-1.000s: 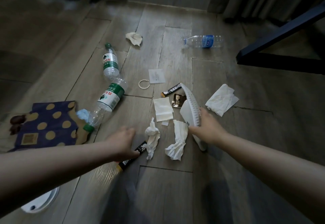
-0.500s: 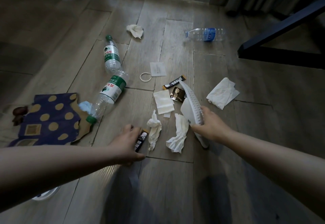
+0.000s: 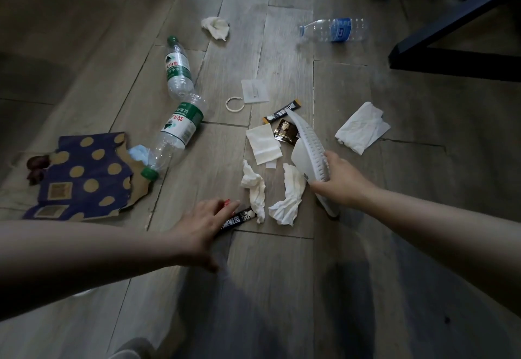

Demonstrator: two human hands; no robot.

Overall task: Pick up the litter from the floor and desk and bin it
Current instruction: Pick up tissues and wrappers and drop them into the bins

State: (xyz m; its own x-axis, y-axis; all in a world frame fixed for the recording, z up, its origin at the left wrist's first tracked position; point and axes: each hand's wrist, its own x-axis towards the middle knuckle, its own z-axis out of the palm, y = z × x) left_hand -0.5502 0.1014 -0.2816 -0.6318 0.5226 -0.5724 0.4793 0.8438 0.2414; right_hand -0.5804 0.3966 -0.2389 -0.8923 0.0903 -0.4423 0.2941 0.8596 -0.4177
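Note:
Litter lies scattered on the wood floor. My left hand (image 3: 204, 219) reaches low with straight fingers resting on a black sachet (image 3: 239, 219). My right hand (image 3: 338, 186) grips a white ribbed plastic piece (image 3: 308, 147), tilted with its far tip over a brown packet (image 3: 286, 130). Two crumpled tissues (image 3: 253, 189) (image 3: 290, 197) lie between my hands. Beyond them are a folded white paper (image 3: 263, 144), a second black sachet (image 3: 282, 111), a flat tissue (image 3: 362, 127), two green-label bottles (image 3: 177, 68) (image 3: 176, 133), a blue-label bottle (image 3: 335, 30) and a far tissue (image 3: 215, 27).
A torn blue paper bag with gold dots (image 3: 84, 172) lies at the left. A white ring (image 3: 234, 104) and a small paper slip (image 3: 254, 90) sit mid-floor. A dark furniture frame (image 3: 451, 59) stands at the right rear. No bin is in view.
My left hand slid forward along the black sachet and its fingers straightened over it. My right hand kept its hold on the white plastic piece. The view moved closer to the floor.

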